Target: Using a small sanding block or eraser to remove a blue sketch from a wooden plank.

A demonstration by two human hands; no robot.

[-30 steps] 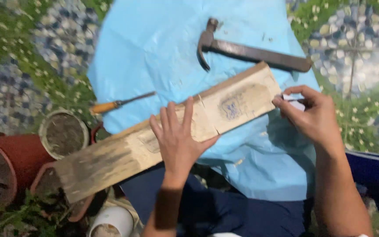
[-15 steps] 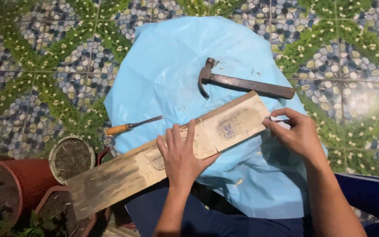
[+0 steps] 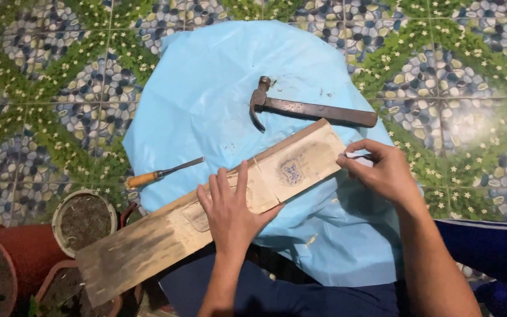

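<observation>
blue sheet (image 3: 206, 100): left hand (image 3: 230, 208) flat on plank (image 3: 206, 214)

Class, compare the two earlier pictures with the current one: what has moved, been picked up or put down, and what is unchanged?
Mostly the view shifted: the scene sits lower in the picture, showing more tiled floor above the blue sheet. Nothing was picked up or let go. The left hand stays flat on the wooden plank; the right hand still pinches a thin object at its end. Hammer and chisel lie untouched.
</observation>
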